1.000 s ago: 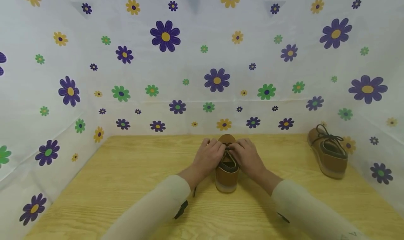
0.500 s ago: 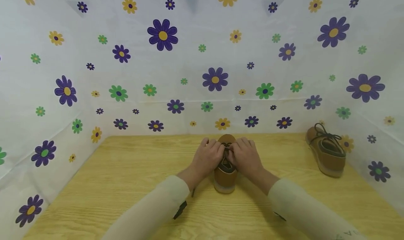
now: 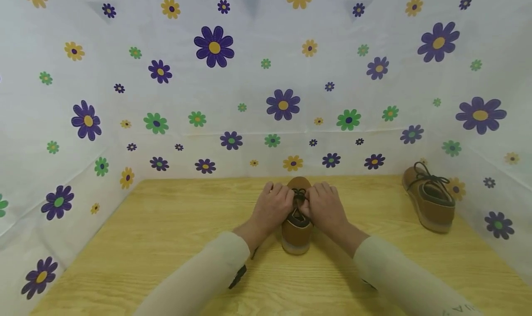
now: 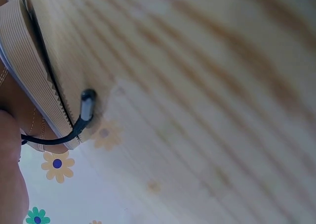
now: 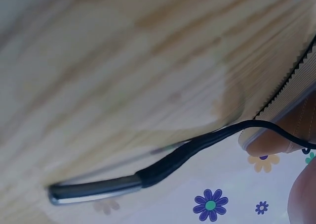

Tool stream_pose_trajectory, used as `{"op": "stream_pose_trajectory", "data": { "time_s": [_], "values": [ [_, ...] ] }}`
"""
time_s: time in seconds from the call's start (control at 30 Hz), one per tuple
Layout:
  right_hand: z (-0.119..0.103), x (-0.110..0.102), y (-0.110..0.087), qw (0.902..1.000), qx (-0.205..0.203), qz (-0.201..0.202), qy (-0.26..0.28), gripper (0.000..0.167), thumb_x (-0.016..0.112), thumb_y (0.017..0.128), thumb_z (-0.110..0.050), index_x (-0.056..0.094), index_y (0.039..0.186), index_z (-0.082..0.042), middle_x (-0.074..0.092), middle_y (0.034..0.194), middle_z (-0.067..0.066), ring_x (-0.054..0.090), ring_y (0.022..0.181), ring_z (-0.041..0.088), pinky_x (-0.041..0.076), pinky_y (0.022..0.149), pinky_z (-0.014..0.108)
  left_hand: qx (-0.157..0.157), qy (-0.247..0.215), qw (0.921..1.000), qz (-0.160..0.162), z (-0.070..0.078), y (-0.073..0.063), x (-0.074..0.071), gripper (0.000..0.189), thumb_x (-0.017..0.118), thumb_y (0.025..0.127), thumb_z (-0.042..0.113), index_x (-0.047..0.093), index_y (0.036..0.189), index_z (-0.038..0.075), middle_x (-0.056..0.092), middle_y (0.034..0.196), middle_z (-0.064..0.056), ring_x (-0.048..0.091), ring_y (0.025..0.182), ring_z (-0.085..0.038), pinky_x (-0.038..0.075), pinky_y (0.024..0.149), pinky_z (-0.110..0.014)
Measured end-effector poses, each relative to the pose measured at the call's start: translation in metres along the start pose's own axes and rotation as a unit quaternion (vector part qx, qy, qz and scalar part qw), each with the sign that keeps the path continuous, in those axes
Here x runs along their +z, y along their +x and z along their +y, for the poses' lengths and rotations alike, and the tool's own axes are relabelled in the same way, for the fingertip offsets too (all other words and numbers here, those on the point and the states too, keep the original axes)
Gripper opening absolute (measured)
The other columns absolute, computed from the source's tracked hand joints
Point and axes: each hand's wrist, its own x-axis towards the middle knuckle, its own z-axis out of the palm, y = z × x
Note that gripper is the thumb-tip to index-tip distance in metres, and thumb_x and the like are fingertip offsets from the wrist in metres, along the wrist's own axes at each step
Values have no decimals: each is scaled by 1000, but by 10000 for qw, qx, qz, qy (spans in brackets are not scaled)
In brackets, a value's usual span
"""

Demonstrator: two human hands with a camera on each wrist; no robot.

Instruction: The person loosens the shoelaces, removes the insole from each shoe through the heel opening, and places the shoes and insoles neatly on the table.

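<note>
A brown lace-up shoe (image 3: 296, 238) stands on the wooden table, heel toward me and toe toward the back wall. My left hand (image 3: 271, 206) grips the dark shoelace (image 3: 298, 195) at the shoe's left side. Over on the right side, my right hand (image 3: 329, 207) pinches the lace too, knuckles up. Between the two hands the lace crosses over the tongue. In the left wrist view a tipped lace end (image 4: 87, 108) hangs beside the pale ribbed sole (image 4: 29, 56). Another lace end (image 5: 98, 188) dangles in the right wrist view. Fingertips are mostly hidden in the head view.
A matching shoe (image 3: 436, 209) with its lace tied in a bow stands at the right side of the table (image 3: 178, 233). White cloth with printed flowers (image 3: 249, 80) encloses the table at the back and both sides.
The hands have drawn slightly apart, the right one moving outward, and more of the lace shows between them. Both shoes stay in place; the head view has shifted a little.
</note>
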Motion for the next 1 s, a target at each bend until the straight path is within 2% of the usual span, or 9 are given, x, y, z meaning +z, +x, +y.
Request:
{"op": "stream_pose_trajectory", "data": {
  "time_s": [0.13, 0.23, 0.3, 0.43, 0.63, 0.8, 1.0],
  "values": [
    [0, -1, 0, 9999, 50, -116, -33, 13, 67, 80, -15, 59, 82, -5, 55, 78, 6, 46, 73, 23, 35, 64, 34, -75, 42, 10000, 3, 1, 0, 0, 41, 31, 107, 15, 62, 80, 12, 64, 77, -1, 53, 71, -18, 40, 73, -34],
    [-1, -3, 0, 9999, 77, -93, -36, 13, 66, 80, -15, 59, 82, -5, 54, 77, 6, 46, 72, 22, 35, 64, 34, -93, 55, 9999, 125, 0, 1, -3, 47, 24, 108, 13, 60, 78, 11, 61, 74, -2, 50, 69, -18, 40, 72, -34],
    [-1, -3, 1, 9999, 121, -98, -28, 13, 67, 80, -15, 60, 82, -5, 54, 77, 6, 46, 71, 22, 35, 63, 33, -88, 93, 9995, 283, 0, 3, -6, 46, 26, 108, 13, 59, 77, 12, 60, 72, -2, 49, 67, -18, 41, 71, -34],
    [-1, -3, 0, 9995, 221, -205, -31, 12, 66, 80, -14, 60, 83, -5, 53, 77, 5, 45, 70, 21, 34, 63, 33, -66, 190, 9986, 483, -3, 5, -13, 37, 38, 105, 15, 58, 74, 13, 57, 69, 0, 47, 64, -17, 43, 69, -33],
    [-1, -3, -1, 9991, 336, -264, 29, 11, 66, 81, -14, 60, 84, -5, 52, 76, 5, 45, 70, 21, 34, 63, 33, -89, 209, 9993, 287, -3, 6, -15, 32, 43, 103, 17, 57, 74, 14, 55, 68, 1, 46, 63, -16, 41, 69, -32],
    [-2, -4, -1, 9977, 485, -459, 117, 9, 64, 82, -13, 58, 82, -6, 51, 76, 4, 44, 70, 21, 34, 64, 34, -67, 318, 9988, 361, -4, 7, -18, 31, 45, 102, 19, 56, 74, 14, 55, 68, 1, 46, 62, -16, 41, 69, -32],
    [-2, -4, -1, 9972, 528, -531, -23, 11, 64, 82, -16, 60, 85, -6, 53, 78, 4, 46, 72, 21, 37, 66, 35, -98, 331, 9991, 238, -3, 6, -18, 34, 38, 103, 17, 57, 75, 13, 55, 69, 1, 45, 64, -17, 43, 71, -33]
  ]
}}
